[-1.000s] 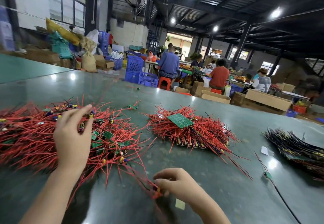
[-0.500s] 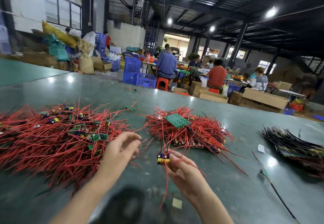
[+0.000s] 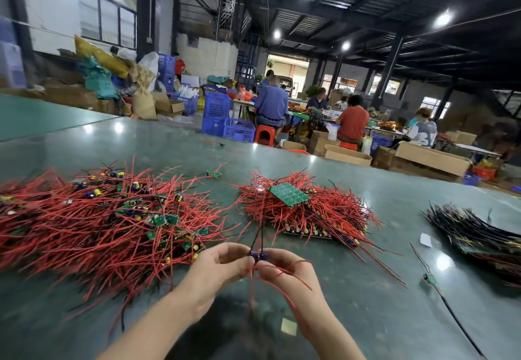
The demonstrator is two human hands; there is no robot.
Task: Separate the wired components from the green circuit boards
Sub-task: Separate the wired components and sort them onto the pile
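Behind your green-grey table (image 3: 352,317) a dim workshop spreads out, with seated workers, blue crates and cardboard boxes in the upper middle of the frame.

At the left of the frame lies a wide heap of red wires (image 3: 93,224) with small green boards and capacitors mixed in it. Low in the centre, your left hand (image 3: 214,272) and your right hand (image 3: 290,275) meet, fingertips almost touching. Both are curled, and together they pinch one small wired component (image 3: 258,256), blue-bodied, held above the table. Black leads rise from it and red wires hang below your right hand. Whether a piece of board is on it, I cannot tell.

To the right of centre sits a second red pile (image 3: 315,213) with a green circuit board (image 3: 289,193) lying on top. At the far right edge is a bundle of black wires (image 3: 479,230).

What could go wrong, I think: if you pull too sharply, a thin lead may snap off. The loose red wires could also catch in the left heap, which lies just beside your hand, and drag more pieces along.
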